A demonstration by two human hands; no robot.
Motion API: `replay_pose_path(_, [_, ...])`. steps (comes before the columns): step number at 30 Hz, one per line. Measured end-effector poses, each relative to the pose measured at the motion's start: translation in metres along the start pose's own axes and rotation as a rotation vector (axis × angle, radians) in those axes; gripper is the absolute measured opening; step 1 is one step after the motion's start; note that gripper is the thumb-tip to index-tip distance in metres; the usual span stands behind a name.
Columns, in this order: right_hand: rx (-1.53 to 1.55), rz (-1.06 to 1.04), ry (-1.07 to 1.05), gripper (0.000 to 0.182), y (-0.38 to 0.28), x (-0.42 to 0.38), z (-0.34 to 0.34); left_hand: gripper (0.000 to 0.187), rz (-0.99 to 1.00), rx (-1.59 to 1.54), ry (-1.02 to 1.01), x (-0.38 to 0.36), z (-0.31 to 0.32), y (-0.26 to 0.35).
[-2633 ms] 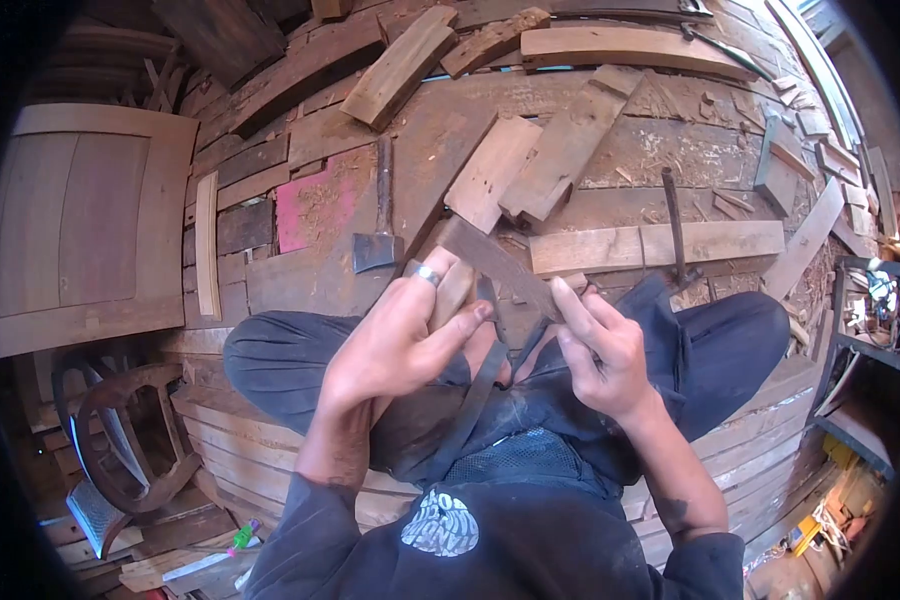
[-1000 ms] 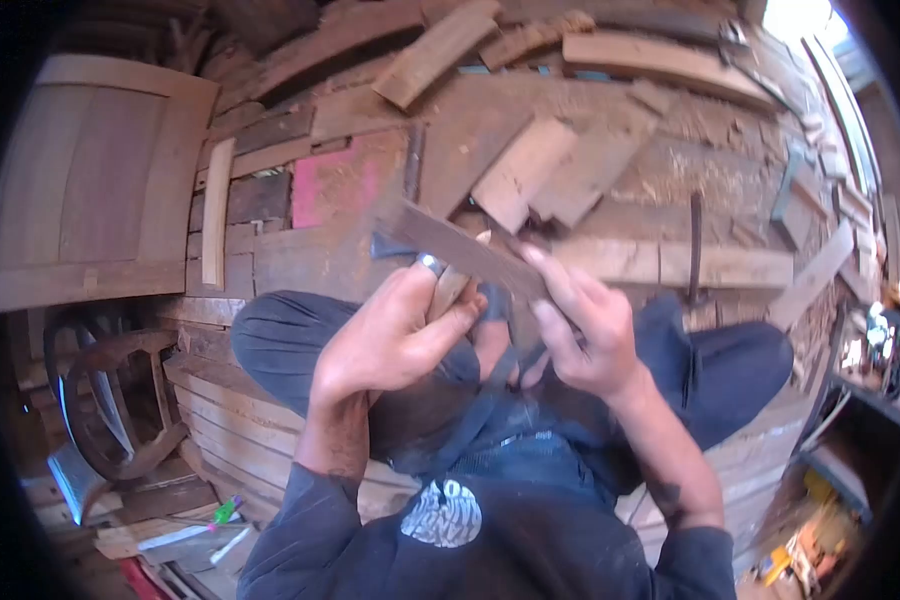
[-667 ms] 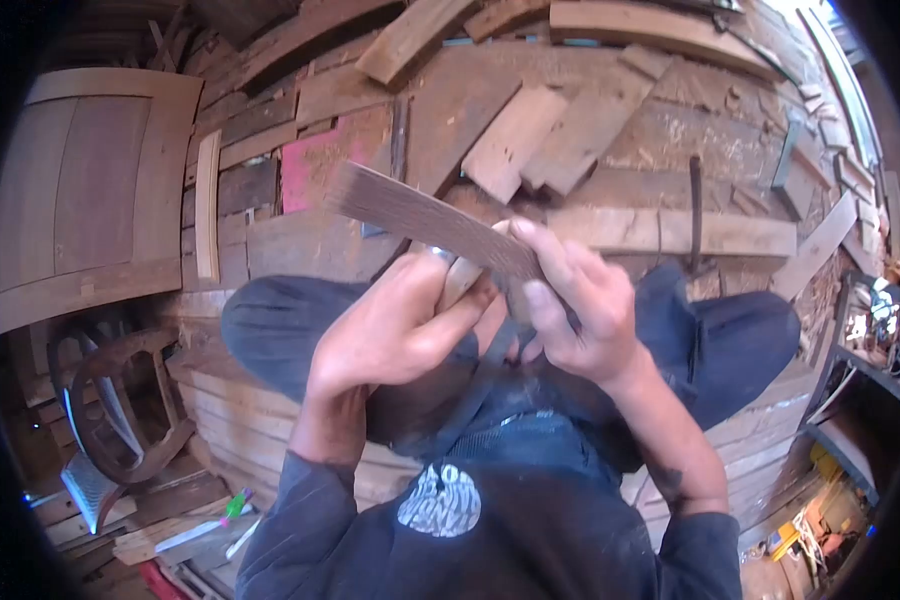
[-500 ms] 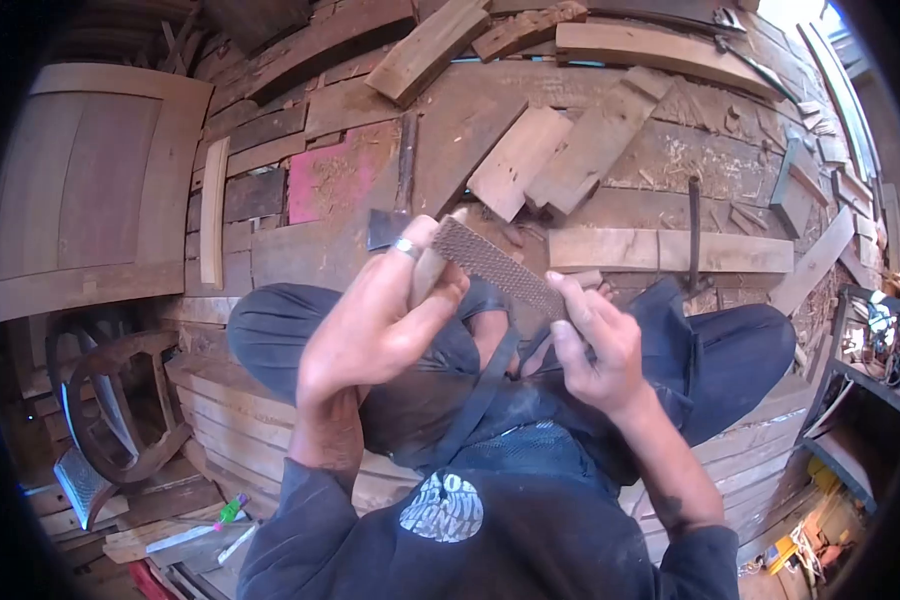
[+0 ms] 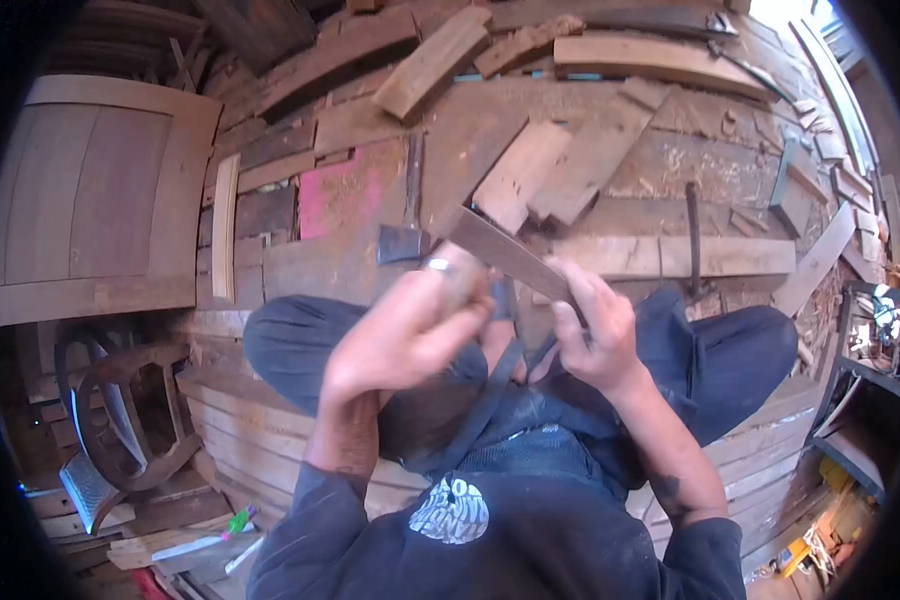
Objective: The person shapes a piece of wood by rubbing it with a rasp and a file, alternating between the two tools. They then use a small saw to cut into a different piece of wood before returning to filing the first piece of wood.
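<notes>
My right hand (image 5: 600,325) pinches the near end of a flat, dark wood rasp (image 5: 510,253), thumb on one side and fingers on the other. The rasp slants up and to the left, its far end by the fingertips of my left hand (image 5: 410,325). That hand, with a ring on one finger, is closed and blurred by motion. It appears to hold a small pale piece of wood, now mostly hidden by the fingers. Both hands are above my crossed legs (image 5: 735,365).
Beyond my legs lie a hatchet (image 5: 402,243), wooden blocks (image 5: 525,175) and a long board (image 5: 620,256) with a hammer (image 5: 694,235) across it. A panelled wooden door (image 5: 120,195) is at left, a curved wooden frame (image 5: 135,415) below it. A dark shelf (image 5: 860,370) stands at right.
The rasp has turned, so its toothed face no longer shows clearly. My left hand has shifted right and slightly down; my right hand keeps its hold with little movement.
</notes>
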State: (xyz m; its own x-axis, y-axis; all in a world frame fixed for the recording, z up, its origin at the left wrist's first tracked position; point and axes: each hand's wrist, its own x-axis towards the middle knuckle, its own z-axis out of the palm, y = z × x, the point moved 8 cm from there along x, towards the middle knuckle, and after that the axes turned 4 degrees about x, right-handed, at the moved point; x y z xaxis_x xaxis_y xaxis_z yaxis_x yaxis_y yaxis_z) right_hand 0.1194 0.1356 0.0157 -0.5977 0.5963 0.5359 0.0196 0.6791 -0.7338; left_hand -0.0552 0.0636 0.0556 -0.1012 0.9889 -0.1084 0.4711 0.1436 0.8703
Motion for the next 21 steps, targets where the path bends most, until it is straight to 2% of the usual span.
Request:
replay_pose_path(1, [-0.081,0.074,-0.004,0.038,0.023,-0.023,-0.004,0.015,-0.014,-0.062,0.085,-0.003,-0.016,0.002])
replay_pose_path(2, [-0.164,0.143,-0.009,0.035,0.045,-0.038,-0.012,0.018,-0.237,-0.253,0.021,-0.011,-0.019,-0.013])
replay_pose_path(5, [-0.008,0.493,0.062,0.028,0.082,-0.06,-0.036,0.017,-0.15,-0.238,0.055,-0.006,-0.016,-0.014])
replay_pose_path(7, [0.16,0.532,0.155,0.026,0.065,-0.039,-0.044,0.017,-0.23,-0.227,0.053,-0.009,-0.018,-0.011])
replay_pose_path(8, [0.228,0.5,0.154,0.026,0.052,-0.025,-0.043,0.018,-0.259,-0.215,0.056,-0.007,-0.021,-0.01])
replay_pose_path(11, [0.385,0.439,0.112,0.024,0.03,-0.002,-0.024,0.019,0.005,-0.057,0.116,-0.003,-0.024,-0.001])
replay_pose_path(13, [0.29,0.382,0.031,0.021,0.013,0.009,-0.007,0.021,-0.005,-0.004,0.146,-0.005,-0.027,0.0])
replay_pose_path(14, [0.317,0.418,-0.018,0.023,0.011,0.008,0.004,0.022,-0.009,0.023,0.16,-0.006,-0.029,0.0])
replay_pose_path(18, [0.301,0.405,-0.12,0.028,0.003,0.006,0.026,0.024,-0.154,0.067,0.093,-0.012,-0.03,0.007])
replay_pose_path(20, [0.303,0.382,-0.162,0.03,0.026,-0.011,0.032,0.028,-0.179,0.007,0.097,-0.011,-0.03,0.011])
replay_pose_path(21, [0.295,0.367,-0.176,0.031,0.032,-0.011,0.034,0.028,-0.131,0.017,0.121,-0.009,-0.03,0.012])
